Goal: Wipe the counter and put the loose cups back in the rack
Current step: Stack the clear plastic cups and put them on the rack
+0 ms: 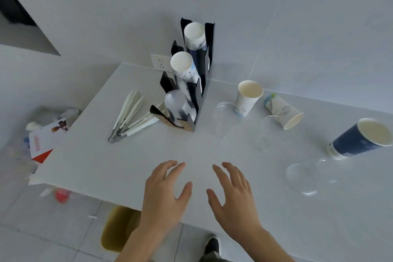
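Observation:
A black stepped cup rack [197, 91] stands at the back of the white counter [119, 161], holding stacks of paper cups and clear cups. Right of it a white paper cup [247, 97] stands upright, another white paper cup [282, 111] lies on its side, and a dark blue paper cup [359, 138] lies tipped at the far right. Several clear plastic cups lie between them, one [226, 120] by the rack and one [303, 178] near the front. My left hand [164, 195] and my right hand [232, 198] hover over the counter's front, fingers spread, holding nothing.
A bundle of wrapped straws and tongs [131, 116] lies left of the rack. A wall socket [160, 62] sits behind it. Below the counter's left edge a bin area holds packaging [45, 140]. A yellowish stool [119, 227] stands under the front edge.

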